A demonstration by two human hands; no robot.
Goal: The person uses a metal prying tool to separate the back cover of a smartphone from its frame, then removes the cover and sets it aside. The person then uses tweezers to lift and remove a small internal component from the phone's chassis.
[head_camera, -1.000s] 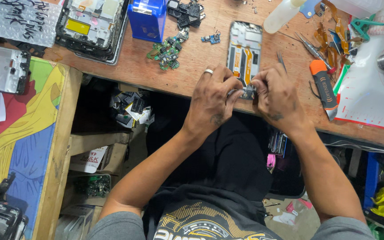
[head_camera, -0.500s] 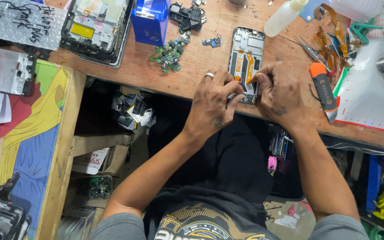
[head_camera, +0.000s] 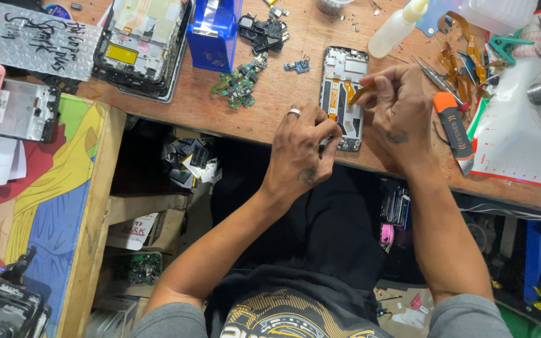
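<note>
An opened phone frame (head_camera: 344,87) with orange flex cables lies on the brown wooden bench near its front edge. My left hand (head_camera: 300,149), a ring on one finger, presses its fingertips on the frame's lower left edge. My right hand (head_camera: 396,117) is closed at the frame's right side and pinches an orange flex cable strip (head_camera: 361,92) that lifts off the phone. The lower part of the frame is hidden behind my fingers.
A blue box (head_camera: 213,28), small green circuit boards (head_camera: 238,84), a stack of phone frames (head_camera: 142,45), a white squeeze bottle (head_camera: 396,26), an orange-grey electric screwdriver (head_camera: 453,130), tweezers and loose flex cables (head_camera: 455,59) crowd the bench. A white mat (head_camera: 521,141) lies right; a colourful side table (head_camera: 45,188) left.
My right hand has risen from the frame's lower edge and pulled the orange flex strip up. My left hand has stayed at the frame's bottom left.
</note>
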